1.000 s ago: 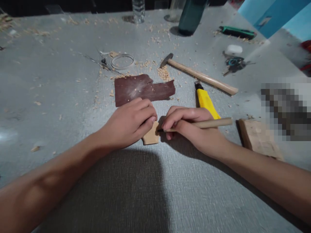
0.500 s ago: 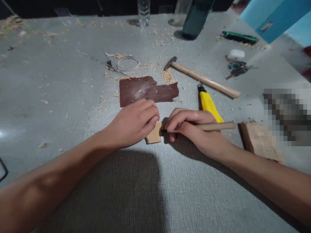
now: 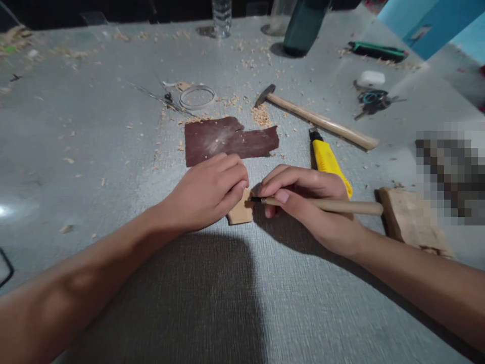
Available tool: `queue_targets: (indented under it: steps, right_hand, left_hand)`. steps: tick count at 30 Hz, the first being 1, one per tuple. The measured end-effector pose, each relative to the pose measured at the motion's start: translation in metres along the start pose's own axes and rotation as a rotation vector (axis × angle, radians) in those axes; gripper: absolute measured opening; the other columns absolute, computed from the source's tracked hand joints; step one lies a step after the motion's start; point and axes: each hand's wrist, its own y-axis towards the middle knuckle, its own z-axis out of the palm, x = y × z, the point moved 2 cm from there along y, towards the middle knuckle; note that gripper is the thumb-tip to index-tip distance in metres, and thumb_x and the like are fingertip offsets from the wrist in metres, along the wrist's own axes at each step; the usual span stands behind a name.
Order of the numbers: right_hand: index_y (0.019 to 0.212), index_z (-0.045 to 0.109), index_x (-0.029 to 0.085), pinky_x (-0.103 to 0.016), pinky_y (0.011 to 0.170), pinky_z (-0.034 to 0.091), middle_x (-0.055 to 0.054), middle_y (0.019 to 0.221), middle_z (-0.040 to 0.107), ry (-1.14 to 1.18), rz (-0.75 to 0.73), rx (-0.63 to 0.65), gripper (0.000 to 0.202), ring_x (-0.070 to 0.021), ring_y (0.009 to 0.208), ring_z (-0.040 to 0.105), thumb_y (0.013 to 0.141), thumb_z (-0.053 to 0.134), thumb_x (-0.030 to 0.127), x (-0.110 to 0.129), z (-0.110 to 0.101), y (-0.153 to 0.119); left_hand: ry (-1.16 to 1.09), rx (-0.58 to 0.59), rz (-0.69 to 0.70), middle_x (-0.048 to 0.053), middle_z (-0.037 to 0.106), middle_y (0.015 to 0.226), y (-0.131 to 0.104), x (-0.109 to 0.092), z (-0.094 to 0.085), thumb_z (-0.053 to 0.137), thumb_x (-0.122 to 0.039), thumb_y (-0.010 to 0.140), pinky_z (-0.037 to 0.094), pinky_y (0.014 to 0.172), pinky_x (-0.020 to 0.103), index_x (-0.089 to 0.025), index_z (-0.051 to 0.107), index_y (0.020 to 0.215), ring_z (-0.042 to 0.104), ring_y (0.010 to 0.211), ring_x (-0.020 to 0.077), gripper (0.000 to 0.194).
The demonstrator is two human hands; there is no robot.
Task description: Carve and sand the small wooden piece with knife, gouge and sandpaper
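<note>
Under the curled fingers of my left hand (image 3: 214,192) a small flat piece of wood (image 3: 241,212) is held down on the grey table; its upper left part is hidden by the hand. My right hand (image 3: 306,197) grips a carving chisel (image 3: 333,205) with a pale wooden handle, held like a pen. The dark tip of the chisel meets the right edge of the wood. A sheet of reddish-brown sandpaper (image 3: 212,139), torn along one side, lies just beyond my left hand.
Past my right hand lie a yellow utility knife (image 3: 328,162) and a hammer (image 3: 322,121). A wooden block (image 3: 409,217) sits at the right. Wood shavings (image 3: 261,116), a ring-shaped band (image 3: 197,97), keys (image 3: 373,101) and a dark bottle (image 3: 305,28) are farther back.
The chisel's tip has moved left onto the wood's edge, and its handle end has swung right and slightly down. My right thumb has shifted along it. My left hand stays put.
</note>
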Motion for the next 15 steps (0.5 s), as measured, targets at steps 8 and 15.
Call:
queue_targets:
  steps: [8, 15]
  right_hand:
    - [0.069, 0.073, 0.022, -0.024, 0.058, 0.048, 0.004, 0.066, 0.064, -0.196, -0.041, 0.058, 0.034, -0.0093, 0.059, 0.061, 0.081, 0.053, -0.002, 0.0032, 0.0022, 0.0023]
    - [0.078, 0.074, 0.021, -0.026, 0.057, 0.051, 0.002, 0.069, 0.068, -0.061, 0.068, 0.000, 0.023, -0.0117, 0.060, 0.065, 0.089, 0.059, 0.007, 0.0018, -0.0014, 0.0013]
  left_hand:
    - [0.021, 0.008, 0.022, 0.008, 0.062, 0.101, 0.0000, -0.0028, 0.0000, 0.039, -0.026, 0.110, 0.046, 0.084, 0.039, -0.018, 0.059, 0.098, 0.056, 0.093, 0.0224, 0.025]
    - [0.041, 0.001, 0.040, 0.007, 0.060, 0.098, -0.0011, -0.0025, 0.0006, 0.039, -0.024, 0.110, 0.044, 0.081, 0.038, -0.017, 0.057, 0.096, 0.054, 0.089, 0.0215, 0.024]
